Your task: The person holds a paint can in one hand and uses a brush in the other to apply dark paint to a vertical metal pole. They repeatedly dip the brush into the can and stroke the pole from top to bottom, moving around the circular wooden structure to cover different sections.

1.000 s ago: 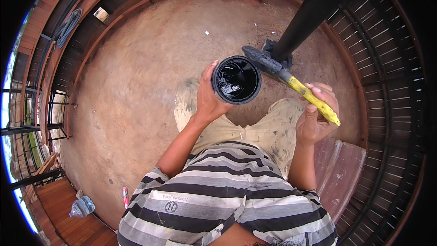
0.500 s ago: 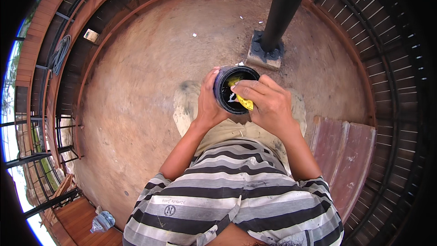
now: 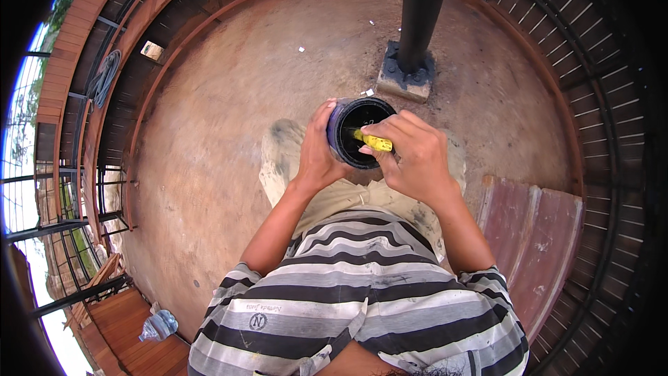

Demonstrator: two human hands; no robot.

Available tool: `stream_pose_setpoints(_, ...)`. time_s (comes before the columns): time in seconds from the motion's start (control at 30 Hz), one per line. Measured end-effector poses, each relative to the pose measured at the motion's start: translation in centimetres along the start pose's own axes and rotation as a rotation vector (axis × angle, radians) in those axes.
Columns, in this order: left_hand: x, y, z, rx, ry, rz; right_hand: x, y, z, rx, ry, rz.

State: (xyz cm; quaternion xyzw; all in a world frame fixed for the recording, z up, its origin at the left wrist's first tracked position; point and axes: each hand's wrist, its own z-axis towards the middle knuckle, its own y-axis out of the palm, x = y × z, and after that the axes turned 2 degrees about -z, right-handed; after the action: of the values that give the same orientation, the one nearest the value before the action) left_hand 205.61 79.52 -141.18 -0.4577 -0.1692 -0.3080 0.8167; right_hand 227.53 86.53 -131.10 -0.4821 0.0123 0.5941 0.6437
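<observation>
Left hand [image 3: 316, 150] curled round side of black-rimmed container [image 3: 335, 124], held above lap of pale, stained trousers [image 3: 278, 160]. Right hand [image 3: 417, 157] pinching yellow handle [image 3: 376, 141] between thumb and fingers; handle slants into container, far end hidden in dark interior. Striped shirt [image 3: 348, 275]: left chest bears small printed lettering [image 3: 261, 306], round emblem [image 3: 258, 321] with letter inside.

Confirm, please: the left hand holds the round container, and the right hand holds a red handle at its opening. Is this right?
No: the head view shows a yellow handle, not red. The left hand does hold the container, the right hand the handle.
</observation>
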Motion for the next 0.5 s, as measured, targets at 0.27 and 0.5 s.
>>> stream_pose_setpoints(0.27,2.7,1.7,-0.3,-0.006,-0.233,-0.086,1.6,-3.8,-0.2,0.059,-0.028,0.154)
stream_pose_setpoints(0.5,3.6,1.8,3.8,-0.073,-0.195,-0.024,2.9,-6.5,-0.5,0.188,0.132,0.250)
